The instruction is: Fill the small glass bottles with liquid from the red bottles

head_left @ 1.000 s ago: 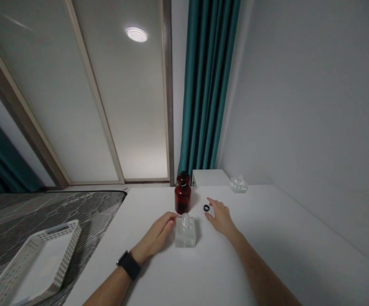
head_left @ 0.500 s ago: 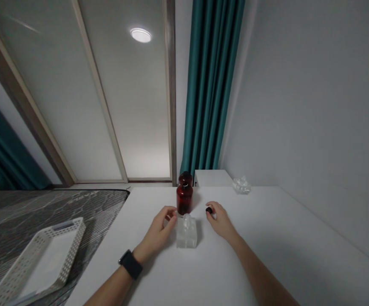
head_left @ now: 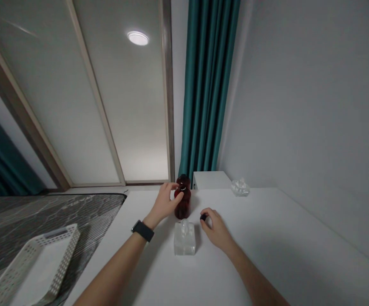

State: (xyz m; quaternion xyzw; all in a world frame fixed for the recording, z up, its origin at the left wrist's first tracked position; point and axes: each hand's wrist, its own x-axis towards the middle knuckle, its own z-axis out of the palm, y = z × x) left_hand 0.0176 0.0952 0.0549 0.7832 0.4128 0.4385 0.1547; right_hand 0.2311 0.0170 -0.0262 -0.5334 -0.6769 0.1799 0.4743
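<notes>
My left hand (head_left: 168,199) is at the neck of the nearer dark red bottle (head_left: 183,209), its thumb and fingers apart around the near-left side. Whether it touches the glass I cannot tell. Behind stands a second dark red bottle (head_left: 183,181), mostly covered by the front one. Between finger and thumb, my right hand (head_left: 214,227) pinches a small black cap (head_left: 203,216) just above the table. A clear square-bodied bottle (head_left: 184,243) with a rounded top stands between my forearms, closer to me than the red bottles.
Everything stands on a white table (head_left: 229,272) against a grey wall. At its far edge are a white box (head_left: 211,180) and a clear crumpled-looking object (head_left: 240,187). A white perforated basket (head_left: 38,263) lies lower left on the dark patterned floor.
My left hand has moved forward and up from beside the clear bottle to the red bottle's neck. My right hand still pinches the cap, and the view has shifted slightly.
</notes>
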